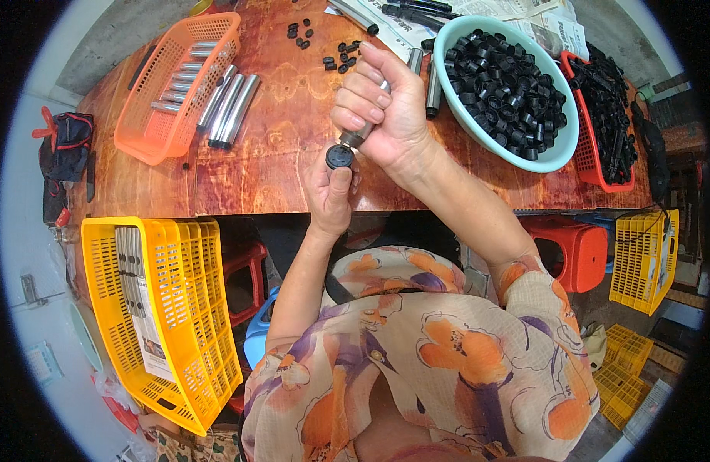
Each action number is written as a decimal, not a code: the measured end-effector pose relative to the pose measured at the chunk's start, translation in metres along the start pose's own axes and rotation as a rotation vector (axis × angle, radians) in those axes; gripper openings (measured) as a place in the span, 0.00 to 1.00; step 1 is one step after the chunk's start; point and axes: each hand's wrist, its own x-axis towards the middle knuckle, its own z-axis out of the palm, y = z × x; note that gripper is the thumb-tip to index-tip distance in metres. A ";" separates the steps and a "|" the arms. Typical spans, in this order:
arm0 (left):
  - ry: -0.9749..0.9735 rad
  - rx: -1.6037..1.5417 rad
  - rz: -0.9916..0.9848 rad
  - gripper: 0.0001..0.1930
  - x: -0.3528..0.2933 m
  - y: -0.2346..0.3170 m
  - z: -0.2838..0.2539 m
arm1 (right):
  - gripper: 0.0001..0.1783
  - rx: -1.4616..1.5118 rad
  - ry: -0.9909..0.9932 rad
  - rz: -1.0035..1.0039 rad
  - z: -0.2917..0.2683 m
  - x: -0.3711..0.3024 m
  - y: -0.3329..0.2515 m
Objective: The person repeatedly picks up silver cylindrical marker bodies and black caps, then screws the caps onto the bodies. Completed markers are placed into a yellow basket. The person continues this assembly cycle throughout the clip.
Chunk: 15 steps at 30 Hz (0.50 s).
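My left hand [330, 194] is closed round a round black cap [339, 157], its flat face turned up and the thumb pressing its near edge. Whether a tube sits beneath the cap is hidden. My right hand [393, 115] is wrapped round a grey metal cylindrical piece [356, 138], whose lower end meets or nearly meets the cap's far edge. The fingers hide most of this piece. Just beyond the hands, small black rings [344, 58] lie loose on the reddish wooden table [270, 146]. Metal tubes [433, 91] with black ends lie right of my right hand.
At the right stands a pale green bowl [455, 115] heaped with black caps, beside a red basket [601, 183] of black parts. An orange basket [132, 150] holds metal tubes; more tubes [236, 112] lie beside it. Below the table are a yellow crate [189, 308] and a red stool [574, 250].
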 end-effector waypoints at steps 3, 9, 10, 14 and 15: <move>0.011 -0.006 0.013 0.25 0.000 0.003 0.002 | 0.21 0.004 -0.025 -0.002 0.000 0.000 0.000; 0.019 0.018 0.010 0.25 0.001 0.002 0.003 | 0.21 -0.012 -0.058 0.000 -0.001 0.000 0.000; 0.020 0.022 0.011 0.25 0.001 0.001 0.002 | 0.21 -0.014 -0.066 0.002 -0.001 0.001 0.000; 0.019 0.008 -0.004 0.24 0.000 0.000 0.002 | 0.21 -0.050 -0.072 -0.019 0.001 0.000 0.000; 0.018 -0.003 -0.012 0.24 0.000 0.001 0.002 | 0.21 -0.054 -0.081 -0.017 0.001 0.000 0.000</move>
